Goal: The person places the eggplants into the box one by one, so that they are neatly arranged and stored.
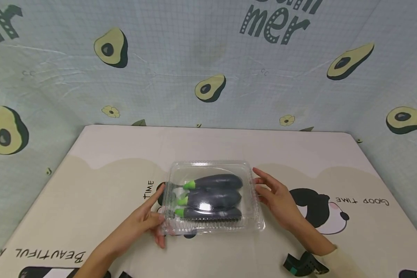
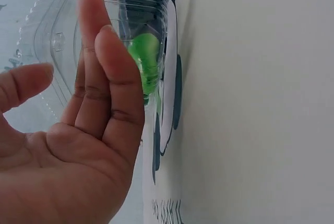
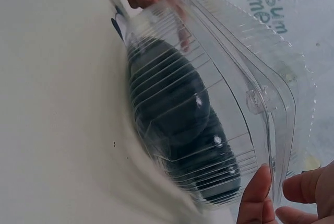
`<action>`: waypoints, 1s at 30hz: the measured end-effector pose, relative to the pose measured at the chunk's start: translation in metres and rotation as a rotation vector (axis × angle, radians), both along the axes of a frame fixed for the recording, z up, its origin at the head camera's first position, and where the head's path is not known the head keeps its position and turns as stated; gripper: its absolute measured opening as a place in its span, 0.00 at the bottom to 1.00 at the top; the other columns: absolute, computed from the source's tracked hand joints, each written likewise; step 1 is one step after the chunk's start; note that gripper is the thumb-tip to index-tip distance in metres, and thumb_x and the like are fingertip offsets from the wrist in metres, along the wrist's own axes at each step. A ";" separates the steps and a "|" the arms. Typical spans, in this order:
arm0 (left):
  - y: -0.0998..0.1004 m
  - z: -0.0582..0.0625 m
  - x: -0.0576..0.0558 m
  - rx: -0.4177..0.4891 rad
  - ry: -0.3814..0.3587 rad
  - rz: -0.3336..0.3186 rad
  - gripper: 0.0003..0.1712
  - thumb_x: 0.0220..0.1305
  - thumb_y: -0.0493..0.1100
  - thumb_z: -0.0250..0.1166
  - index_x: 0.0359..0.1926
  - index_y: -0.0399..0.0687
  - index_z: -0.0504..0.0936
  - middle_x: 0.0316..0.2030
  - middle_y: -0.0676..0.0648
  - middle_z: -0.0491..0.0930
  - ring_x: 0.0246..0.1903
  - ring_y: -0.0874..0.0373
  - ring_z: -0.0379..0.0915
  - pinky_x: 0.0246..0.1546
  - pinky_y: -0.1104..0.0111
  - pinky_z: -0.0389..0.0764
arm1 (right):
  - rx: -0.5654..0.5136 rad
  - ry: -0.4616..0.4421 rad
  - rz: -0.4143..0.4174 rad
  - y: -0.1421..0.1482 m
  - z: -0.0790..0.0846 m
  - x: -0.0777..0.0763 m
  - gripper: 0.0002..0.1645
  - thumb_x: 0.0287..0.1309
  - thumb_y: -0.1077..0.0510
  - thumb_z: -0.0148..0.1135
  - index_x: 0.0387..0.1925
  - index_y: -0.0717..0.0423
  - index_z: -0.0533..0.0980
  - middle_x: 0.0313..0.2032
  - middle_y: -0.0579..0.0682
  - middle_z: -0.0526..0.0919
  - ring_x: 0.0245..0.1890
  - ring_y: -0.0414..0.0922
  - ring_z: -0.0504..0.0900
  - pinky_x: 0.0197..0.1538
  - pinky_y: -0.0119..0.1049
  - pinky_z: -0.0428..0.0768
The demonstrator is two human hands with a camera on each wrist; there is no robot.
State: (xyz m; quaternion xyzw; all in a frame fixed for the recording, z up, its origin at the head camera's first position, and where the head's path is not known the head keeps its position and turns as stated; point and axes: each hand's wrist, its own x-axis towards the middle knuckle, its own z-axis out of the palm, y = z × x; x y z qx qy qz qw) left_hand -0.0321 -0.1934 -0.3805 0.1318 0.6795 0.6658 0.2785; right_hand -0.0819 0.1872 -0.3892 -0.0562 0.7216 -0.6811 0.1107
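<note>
A clear plastic container (image 1: 251,219) with a ridged lower wall holds three dark purple eggplants (image 1: 215,198) with green stem ends, lying side by side in the head view. By its left edge is my left hand (image 1: 146,218). In the left wrist view, that hand's fingers (image 2: 122,72) are nearly straight along the wall, the thumb held apart from them. My right hand (image 1: 278,199) is at the right edge. Its thumb and a finger (image 3: 257,192) pinch the rim corner in the right wrist view. Whether the container's base touches the tabletop is unclear.
The container is over the middle of a pale table (image 1: 201,144) printed with cartoon dogs and words. A sheet (image 1: 166,100) with avocado prints hangs along the back and sides. A dark wrist device (image 1: 305,264) sits at the right sleeve.
</note>
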 end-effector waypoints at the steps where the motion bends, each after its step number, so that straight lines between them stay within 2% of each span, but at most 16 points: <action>1: 0.000 0.000 0.001 0.019 0.004 -0.010 0.45 0.72 0.38 0.50 0.75 0.62 0.31 0.30 0.30 0.80 0.28 0.39 0.81 0.52 0.65 0.74 | 0.008 -0.001 -0.001 0.000 0.000 0.000 0.32 0.68 0.59 0.54 0.71 0.52 0.60 0.53 0.60 0.68 0.49 0.41 0.74 0.48 0.30 0.78; 4: 0.000 -0.001 0.003 0.070 0.020 -0.035 0.46 0.71 0.35 0.50 0.75 0.58 0.30 0.35 0.27 0.80 0.31 0.40 0.82 0.42 0.64 0.79 | 0.029 -0.003 -0.003 0.000 0.000 0.001 0.32 0.68 0.59 0.54 0.71 0.51 0.60 0.54 0.59 0.68 0.50 0.41 0.74 0.48 0.30 0.78; 7: 0.001 -0.001 0.005 0.100 0.016 -0.034 0.47 0.70 0.34 0.51 0.75 0.55 0.30 0.33 0.28 0.80 0.32 0.42 0.82 0.41 0.62 0.80 | 0.046 0.002 -0.006 -0.001 0.001 0.001 0.32 0.68 0.59 0.54 0.71 0.51 0.60 0.53 0.59 0.68 0.51 0.42 0.74 0.49 0.31 0.78; 11: 0.004 -0.001 0.007 0.126 0.002 0.010 0.47 0.70 0.34 0.53 0.75 0.50 0.30 0.31 0.34 0.81 0.27 0.48 0.82 0.38 0.61 0.81 | 0.058 0.001 -0.013 -0.002 0.002 0.002 0.31 0.68 0.59 0.54 0.70 0.50 0.61 0.53 0.60 0.69 0.51 0.43 0.74 0.49 0.31 0.78; 15: 0.008 -0.002 0.009 0.163 0.019 0.056 0.47 0.70 0.34 0.53 0.74 0.45 0.29 0.29 0.37 0.81 0.24 0.53 0.80 0.30 0.62 0.82 | 0.113 0.017 -0.010 -0.001 0.003 0.005 0.32 0.68 0.57 0.55 0.71 0.48 0.61 0.53 0.59 0.70 0.50 0.43 0.76 0.49 0.32 0.78; 19: 0.012 -0.004 0.011 0.195 0.026 0.107 0.47 0.70 0.34 0.52 0.74 0.41 0.28 0.29 0.41 0.81 0.24 0.54 0.80 0.29 0.65 0.81 | 0.157 0.042 0.011 0.001 0.004 0.012 0.33 0.67 0.55 0.55 0.71 0.48 0.59 0.52 0.59 0.71 0.49 0.46 0.78 0.47 0.34 0.80; 23: 0.015 -0.004 0.013 0.218 0.017 0.142 0.46 0.71 0.33 0.52 0.73 0.39 0.27 0.31 0.41 0.82 0.27 0.53 0.82 0.31 0.63 0.82 | 0.153 0.024 0.047 0.003 0.005 0.022 0.34 0.67 0.56 0.55 0.72 0.47 0.57 0.51 0.60 0.71 0.47 0.48 0.80 0.46 0.36 0.81; 30: 0.021 -0.002 0.017 0.181 -0.020 0.208 0.43 0.71 0.35 0.52 0.73 0.35 0.33 0.31 0.43 0.82 0.30 0.51 0.83 0.35 0.61 0.82 | 0.164 -0.001 0.087 0.006 0.010 0.042 0.36 0.65 0.62 0.56 0.72 0.47 0.57 0.50 0.60 0.69 0.35 0.47 0.82 0.42 0.36 0.81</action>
